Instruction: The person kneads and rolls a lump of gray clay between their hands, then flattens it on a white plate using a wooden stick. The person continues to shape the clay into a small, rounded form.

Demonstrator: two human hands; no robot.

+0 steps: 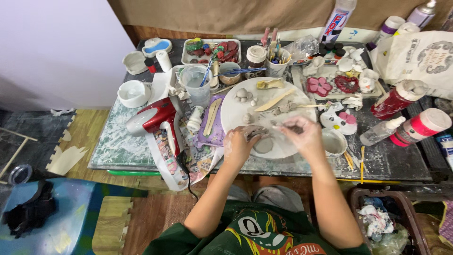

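Observation:
My left hand (238, 143) pinches a lump of grey clay (255, 132) over the near part of a round white work plate (231, 111). My right hand (304, 133), dusted with clay, has its fingers closed on a small piece of clay just to the right of that lump. A flat grey clay disc (263, 145) lies on the plate between my two hands. Small clay balls (243, 94) and a wooden modelling stick (273, 100) lie on the far part of the plate.
A red hair dryer (153, 118) lies left of the plate, its cord hanging off the table's front edge. A clear cup of water (197, 84), a cup of tools (276, 63), bottles (398, 98), a small white bowl (334, 141) and finished clay pieces crowd the table. A bin (387, 217) stands at lower right.

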